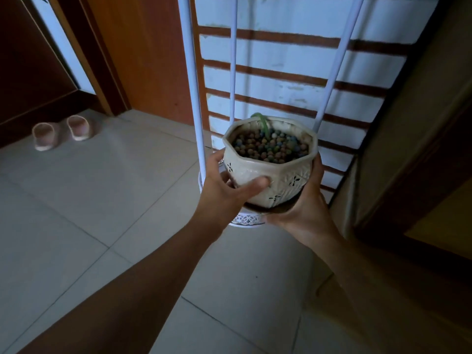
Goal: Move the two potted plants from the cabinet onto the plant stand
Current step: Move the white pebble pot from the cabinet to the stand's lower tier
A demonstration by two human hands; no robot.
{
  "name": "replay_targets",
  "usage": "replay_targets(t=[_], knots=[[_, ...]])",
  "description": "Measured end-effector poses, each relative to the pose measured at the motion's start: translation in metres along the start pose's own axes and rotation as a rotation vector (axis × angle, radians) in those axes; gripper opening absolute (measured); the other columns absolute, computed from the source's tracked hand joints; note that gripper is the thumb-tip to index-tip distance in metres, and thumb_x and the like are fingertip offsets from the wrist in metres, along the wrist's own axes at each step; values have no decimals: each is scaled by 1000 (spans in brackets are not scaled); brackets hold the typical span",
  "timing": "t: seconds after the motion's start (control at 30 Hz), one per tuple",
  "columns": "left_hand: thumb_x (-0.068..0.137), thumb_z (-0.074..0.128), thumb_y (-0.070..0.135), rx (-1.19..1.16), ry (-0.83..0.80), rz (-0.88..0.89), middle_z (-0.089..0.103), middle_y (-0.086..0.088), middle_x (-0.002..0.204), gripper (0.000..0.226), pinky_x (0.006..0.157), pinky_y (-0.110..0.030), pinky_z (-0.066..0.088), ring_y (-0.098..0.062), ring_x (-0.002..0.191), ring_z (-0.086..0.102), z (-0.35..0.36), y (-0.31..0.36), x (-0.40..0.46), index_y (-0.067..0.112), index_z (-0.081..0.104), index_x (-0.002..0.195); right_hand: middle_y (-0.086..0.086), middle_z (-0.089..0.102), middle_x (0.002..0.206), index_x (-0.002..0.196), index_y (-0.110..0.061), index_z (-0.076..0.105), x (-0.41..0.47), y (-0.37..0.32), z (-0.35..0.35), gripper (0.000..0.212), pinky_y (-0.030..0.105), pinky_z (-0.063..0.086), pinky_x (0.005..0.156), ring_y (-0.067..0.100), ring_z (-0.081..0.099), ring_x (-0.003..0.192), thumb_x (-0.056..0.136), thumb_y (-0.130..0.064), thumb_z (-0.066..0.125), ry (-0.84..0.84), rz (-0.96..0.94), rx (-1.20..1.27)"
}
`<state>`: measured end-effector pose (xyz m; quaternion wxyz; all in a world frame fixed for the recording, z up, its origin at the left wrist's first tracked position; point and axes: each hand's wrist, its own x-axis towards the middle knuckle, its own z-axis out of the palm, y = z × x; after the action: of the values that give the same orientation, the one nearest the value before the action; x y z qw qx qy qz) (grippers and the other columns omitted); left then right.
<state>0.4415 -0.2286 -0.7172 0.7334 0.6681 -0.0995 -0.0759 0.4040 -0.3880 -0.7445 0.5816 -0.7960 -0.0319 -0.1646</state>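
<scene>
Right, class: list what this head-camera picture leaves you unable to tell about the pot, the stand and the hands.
- Whether the pot rests on the stand's tray: the pot and both hands cover the contact.
- Left hand fingers: behind the pot; only the thumb shows.
- Right hand fingertips: hidden under the pot.
- Top of the stand: cut off by the upper edge.
- Second plant and the cabinet: outside the view.
- Plant type: too small and dim.
</scene>
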Motion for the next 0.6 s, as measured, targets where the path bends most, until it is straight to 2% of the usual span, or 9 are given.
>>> replay_targets(t=[0.07, 0.13, 0.2, 0.27, 0.33, 0.4, 0.43, 0.5, 0.6], knots=[[53, 86, 28, 5, -3, 4, 63, 12, 105, 86, 65, -18, 56, 10, 85, 67, -3, -7, 12, 31, 38, 125, -13, 35, 147, 142, -48, -4, 10, 8, 6, 145, 47, 54, 93, 6, 41, 132, 32, -29, 89, 9, 28, -1], [48, 88, 33, 10, 2, 6, 64, 11, 105, 90, 63, -20, 57, 4, 85, 69, -5, -12, 24, 32, 38, 122, -9, 36, 147, 142, -47, -4, 22, 17, 11, 144, 46, 52, 97, 8, 42, 131, 32, -35, 88, 23, 28, -25], [46, 88, 33, 2, 18, 8, 64, 9, 106, 89, 66, -25, 59, -4, 92, 68, -7, -15, 36, 31, 38, 120, -25, 42, 135, 142, -45, -4, 35, 23, 16, 142, 43, 51, 98, 4, 43, 127, 32, -39, 85, 26, 32, -51], [44, 88, 34, -2, 48, 4, 63, 5, 111, 96, 75, -33, 60, -10, 100, 65, -5, -20, 46, 28, 36, 125, -40, 38, 119, 143, -43, -7, 47, 28, 19, 144, 42, 49, 100, -1, 43, 124, 31, -42, 84, 18, 46, -70], [44, 91, 33, 11, 101, -3, 57, 0, 124, 108, 85, -42, 58, -17, 110, 62, -3, -27, 56, 27, 32, 135, -38, 36, 119, 145, -37, -9, 58, 34, 21, 148, 33, 48, 99, -14, 44, 115, 32, -40, 86, -3, 64, -82], [44, 87, 37, 31, 152, 8, 54, 0, 130, 111, 90, -44, 55, -18, 116, 59, -1, -37, 66, 29, 30, 138, -27, 40, 126, 146, -34, -9, 68, 43, 21, 147, 17, 50, 90, -25, 44, 104, 39, -28, 91, -30, 72, -91], [44, 86, 40, 39, 165, 17, 56, 2, 130, 109, 90, -42, 55, -17, 116, 59, -1, -42, 71, 30, 30, 137, -23, 41, 128, 146, -34, -9, 73, 49, 22, 146, 10, 49, 84, -22, 47, 104, 43, -22, 93, -43, 73, -99], [44, 86, 42, 50, 175, 29, 59, 5, 125, 105, 88, -38, 57, -13, 113, 60, 0, -50, 79, 32, 33, 134, -22, 44, 127, 146, -36, -9, 79, 57, 23, 145, 6, 48, 78, -9, 49, 112, 45, -19, 94, -49, 79, -116], [47, 87, 37, 33, 185, 51, 63, 12, 114, 94, 68, -19, 58, -4, 99, 66, -1, -63, 89, 37, 37, 127, -13, 47, 137, 146, -36, -7, 85, 67, 26, 143, 24, 53, 87, 6, 51, 121, 43, -30, 93, -28, 67, -128]])
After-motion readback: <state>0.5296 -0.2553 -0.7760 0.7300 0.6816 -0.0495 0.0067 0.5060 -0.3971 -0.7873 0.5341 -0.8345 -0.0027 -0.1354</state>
